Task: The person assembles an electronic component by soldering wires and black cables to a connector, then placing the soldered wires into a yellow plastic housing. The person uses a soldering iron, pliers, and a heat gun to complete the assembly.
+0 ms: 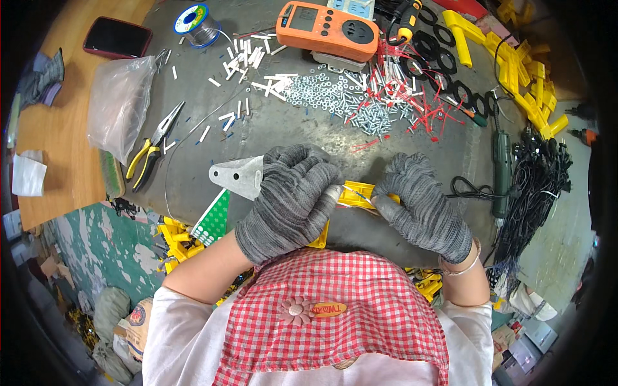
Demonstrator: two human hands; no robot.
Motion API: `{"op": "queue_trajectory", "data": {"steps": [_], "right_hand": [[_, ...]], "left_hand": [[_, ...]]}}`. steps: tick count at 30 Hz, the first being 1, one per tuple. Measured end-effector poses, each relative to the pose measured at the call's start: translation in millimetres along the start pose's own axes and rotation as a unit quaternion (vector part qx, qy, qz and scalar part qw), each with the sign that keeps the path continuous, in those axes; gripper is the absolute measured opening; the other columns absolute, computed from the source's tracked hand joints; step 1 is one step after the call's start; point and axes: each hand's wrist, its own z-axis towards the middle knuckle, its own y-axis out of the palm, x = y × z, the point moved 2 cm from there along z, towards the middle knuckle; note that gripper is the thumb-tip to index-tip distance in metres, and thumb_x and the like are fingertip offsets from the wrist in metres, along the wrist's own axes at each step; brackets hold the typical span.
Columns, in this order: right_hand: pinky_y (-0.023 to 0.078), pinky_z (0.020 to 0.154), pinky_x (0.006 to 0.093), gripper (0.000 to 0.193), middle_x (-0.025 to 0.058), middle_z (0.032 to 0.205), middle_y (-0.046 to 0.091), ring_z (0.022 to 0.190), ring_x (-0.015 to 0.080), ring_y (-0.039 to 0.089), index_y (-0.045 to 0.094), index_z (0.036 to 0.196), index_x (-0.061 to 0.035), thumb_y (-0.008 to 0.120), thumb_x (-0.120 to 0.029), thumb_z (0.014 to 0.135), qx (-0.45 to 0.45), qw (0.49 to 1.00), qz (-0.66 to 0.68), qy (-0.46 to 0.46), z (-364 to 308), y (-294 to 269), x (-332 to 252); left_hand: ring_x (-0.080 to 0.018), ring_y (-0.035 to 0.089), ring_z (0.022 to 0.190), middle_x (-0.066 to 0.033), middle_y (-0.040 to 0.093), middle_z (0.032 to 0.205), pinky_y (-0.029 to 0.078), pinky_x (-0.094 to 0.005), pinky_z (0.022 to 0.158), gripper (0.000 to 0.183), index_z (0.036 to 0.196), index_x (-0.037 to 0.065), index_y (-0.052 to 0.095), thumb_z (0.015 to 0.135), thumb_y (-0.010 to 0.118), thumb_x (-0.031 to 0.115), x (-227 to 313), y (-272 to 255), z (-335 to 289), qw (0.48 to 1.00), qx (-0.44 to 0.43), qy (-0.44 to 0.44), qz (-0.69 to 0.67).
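The person's left hand [283, 199], in a grey knitted glove, has its fingers curled close together, and the thumb is pressed on the forefinger, pinching the end of a thin pale wire [351, 190]. The right hand [421, 209], gloved in the same way, has its thumb and forefinger pinching the right end of a yellow plastic part [358, 193]; how its lower fingers are placed, I cannot tell. This yellow part is between the two hands, above the near edge of the dark table [270, 132], and the wire lies along it. Just left of the left fingers there is a grey metal plate [237, 177] with holes, partly hidden by the glove. Farther to the left of these fingers lie the pliers [154, 145] with yellow and black handles. Beyond the fingertips of both hands is a heap of small screws [376, 119], with red wires [421, 119] beside it. Near the right knuckles, on the outer side, is a green electric screwdriver [502, 170]
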Motion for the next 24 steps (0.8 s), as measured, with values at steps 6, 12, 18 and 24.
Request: {"op": "queue_trajectory", "data": {"steps": [6, 12, 18, 24], "right_hand": [[0.042, 0.084, 0.0452, 0.020, 0.0140, 0.086, 0.059, 0.084, 0.0333, 0.055, 0.065, 0.097, -0.0026, 0.066, -0.019, 0.085, 0.107, 0.991, 0.065, 0.038, 2.4, 10.0, -14.1], [0.048, 0.071, 0.0419, 0.021, 0.0122, 0.079, 0.062, 0.073, 0.0319, 0.060, 0.067, 0.095, -0.0014, 0.066, -0.021, 0.088, 0.080, 0.979, 0.126, 0.139, -1.6, -1.1, -16.2], [0.050, 0.061, 0.0394, 0.018, 0.0136, 0.082, 0.064, 0.071, 0.0302, 0.065, 0.070, 0.097, -0.0035, 0.065, -0.019, 0.089, 0.046, 0.998, -0.019, 0.032, -1.2, 11.4, -6.0], [0.052, 0.067, 0.0393, 0.023, 0.0163, 0.085, 0.065, 0.076, 0.0325, 0.066, 0.070, 0.098, -0.0031, 0.067, -0.023, 0.088, 0.032, 0.983, 0.134, 0.125, 8.4, 3.8, -11.8]], "left_hand": [[-0.0310, 0.059, 0.085, -0.0099, 0.062, 0.088, 0.043, -0.0436, 0.084, 0.019, 0.096, 0.006, 0.063, 0.078, 0.069, 0.008, 0.8, -0.9, 5.5, 0.998, 0.010, -0.025, -0.055], [-0.0302, 0.059, 0.082, -0.0088, 0.062, 0.086, 0.043, -0.0425, 0.082, 0.018, 0.096, 0.006, 0.064, 0.079, 0.069, 0.009, 0.6, -1.8, 5.2, 0.998, 0.007, 0.027, -0.052], [-0.0292, 0.059, 0.082, -0.0075, 0.063, 0.085, 0.042, -0.0435, 0.084, 0.019, 0.096, 0.006, 0.065, 0.079, 0.071, 0.009, -0.2, -0.4, 4.1, 0.997, 0.021, 0.000, -0.080], [-0.0297, 0.059, 0.085, -0.0071, 0.064, 0.088, 0.042, -0.0439, 0.086, 0.019, 0.096, 0.007, 0.065, 0.079, 0.072, 0.011, -0.2, 0.9, 3.6, 0.997, 0.028, 0.039, -0.054]]}}
